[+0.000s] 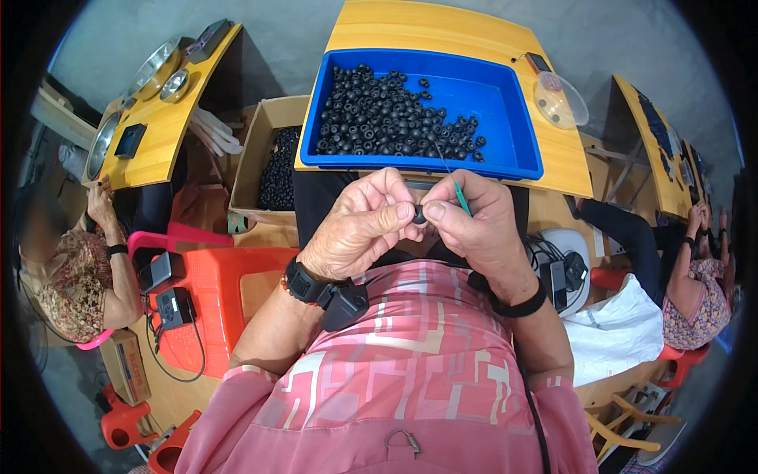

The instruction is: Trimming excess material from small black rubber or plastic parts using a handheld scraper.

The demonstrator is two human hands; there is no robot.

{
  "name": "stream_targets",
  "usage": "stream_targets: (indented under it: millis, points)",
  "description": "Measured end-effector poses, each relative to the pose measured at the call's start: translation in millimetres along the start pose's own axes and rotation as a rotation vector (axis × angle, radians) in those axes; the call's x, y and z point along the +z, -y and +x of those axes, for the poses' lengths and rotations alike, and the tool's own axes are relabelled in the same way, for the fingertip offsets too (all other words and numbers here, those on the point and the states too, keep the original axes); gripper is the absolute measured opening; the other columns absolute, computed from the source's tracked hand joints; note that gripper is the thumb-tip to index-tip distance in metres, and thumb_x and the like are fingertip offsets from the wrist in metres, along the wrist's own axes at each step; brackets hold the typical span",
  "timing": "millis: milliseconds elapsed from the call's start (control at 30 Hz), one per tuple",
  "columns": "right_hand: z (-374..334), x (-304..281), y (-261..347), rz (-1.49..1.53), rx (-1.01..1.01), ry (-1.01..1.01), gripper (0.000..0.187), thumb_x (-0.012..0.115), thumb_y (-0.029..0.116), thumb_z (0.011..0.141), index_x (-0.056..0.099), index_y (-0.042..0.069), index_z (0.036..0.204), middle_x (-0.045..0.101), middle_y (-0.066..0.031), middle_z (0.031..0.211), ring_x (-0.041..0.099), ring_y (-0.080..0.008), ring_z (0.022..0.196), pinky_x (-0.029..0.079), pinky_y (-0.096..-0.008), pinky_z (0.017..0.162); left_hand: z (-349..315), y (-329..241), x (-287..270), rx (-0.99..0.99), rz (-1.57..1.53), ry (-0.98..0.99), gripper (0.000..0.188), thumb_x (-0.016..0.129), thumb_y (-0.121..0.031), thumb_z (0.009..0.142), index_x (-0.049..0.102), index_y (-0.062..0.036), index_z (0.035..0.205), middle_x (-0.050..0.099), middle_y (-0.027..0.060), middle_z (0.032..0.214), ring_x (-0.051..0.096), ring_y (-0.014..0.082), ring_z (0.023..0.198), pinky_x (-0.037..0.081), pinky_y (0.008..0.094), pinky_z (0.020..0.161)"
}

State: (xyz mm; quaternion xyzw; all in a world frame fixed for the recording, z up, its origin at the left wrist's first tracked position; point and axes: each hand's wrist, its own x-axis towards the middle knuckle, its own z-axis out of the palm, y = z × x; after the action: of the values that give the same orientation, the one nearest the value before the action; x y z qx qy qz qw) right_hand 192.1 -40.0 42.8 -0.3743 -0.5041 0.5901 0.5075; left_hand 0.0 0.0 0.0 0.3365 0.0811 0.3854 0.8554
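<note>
- Two bare hands met over the lap, with one black grommet-like piece (418,214) between their fingertips, on the near side of the blue plastic tray (513,103).
- The left hand (359,223) pinched this piece from its left, thumb tip pressed toward the forefinger; the other left fingers were curled, partly hidden.
- The right hand (478,225) met the piece from its right, thumb and forefinger drawn close against it. Neither hand was clearly nearer: both reached it.
- The same right hand also held a green-handled pick (462,197), its handle rising between thumb and forefinger, just right of the piece.
- The pick's long axis slanted up and to the left, so its thin shaft pointed past the piece toward the tray. The point stood apart from the piece, beyond it from the body; as judged, the angle between that shaft and the piece mattered most.
- The piece looked slightly taller than wide; which way any hole in it faced could not be told, as the fingertips covered its sides.
- Many loose black hollow pieces (379,114) lay heaped in the tray, mostly toward its left, directly ahead of the hands.
</note>
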Motion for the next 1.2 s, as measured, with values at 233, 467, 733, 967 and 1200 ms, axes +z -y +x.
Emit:
stream_targets:
  millis: [233, 467, 733, 967, 1200]
  points:
    - [-1.9, -3.9, 3.7, -0.021, 0.012, 0.007, 0.005, 0.066, 0.000, 0.093, 0.067, -0.004, 0.092, 0.071, -0.0095, 0.083, 0.070, -0.0137, 0.073, 0.058, -0.0274, 0.067, -0.8, 0.5, 5.7, 0.003, -0.039, 0.007, 0.013, 0.070, -0.012, 0.096, 0.059, -0.0053, 0.100, 0.066, 0.0082, 0.093, 0.065, 0.0185, 0.087, 0.052, 0.0368, 0.083]
    - [-9.1, -5.5, 3.4, 0.029, -0.067, -0.048, 0.015, 0.070, 0.011, 0.094, 0.067, -0.003, 0.099, 0.071, -0.0064, 0.087, 0.067, -0.0101, 0.077, 0.055, -0.0250, 0.070, 1.5, 0.7, 9.3, 0.053, -0.040, 0.057, 0.013, 0.070, -0.014, 0.096, 0.059, -0.0070, 0.100, 0.064, 0.0070, 0.092, 0.063, 0.0184, 0.086, 0.051, 0.0367, 0.081]
    - [-23.6, -1.5, 2.0, -0.472, -0.280, -0.064, 0.019, 0.065, 0.020, 0.098, 0.061, 0.001, 0.100, 0.068, -0.0045, 0.079, 0.064, -0.0097, 0.074, 0.049, -0.0268, 0.064, 0.1, -1.7, 16.0, 0.126, -0.035, -0.035, 0.014, 0.070, -0.013, 0.096, 0.059, -0.0068, 0.103, 0.063, 0.0101, 0.096, 0.063, 0.0183, 0.086, 0.052, 0.0341, 0.082]
    - [-22.6, 0.7, -1.0, -0.672, -0.347, 0.005, 0.015, 0.067, 0.016, 0.096, 0.061, 0.003, 0.097, 0.065, -0.0085, 0.071, 0.066, -0.0194, 0.061, 0.050, -0.0313, 0.056, -1.6, 0.4, 8.9, 0.117, -0.102, -0.032, 0.020, 0.072, -0.007, 0.093, 0.058, -0.0033, 0.107, 0.063, 0.0148, 0.103, 0.066, 0.0193, 0.089, 0.056, 0.0315, 0.086]
    - [-20.6, 2.5, 1.0, -0.726, -0.381, 0.024, 0.018, 0.067, 0.020, 0.097, 0.062, 0.002, 0.096, 0.065, -0.0110, 0.075, 0.068, -0.0253, 0.063, 0.051, -0.0337, 0.057, -1.1, 0.7, 8.3, 0.120, -0.083, -0.031, 0.018, 0.073, -0.007, 0.092, 0.059, -0.0036, 0.104, 0.063, 0.0149, 0.103, 0.065, 0.0192, 0.089, 0.055, 0.0311, 0.085]
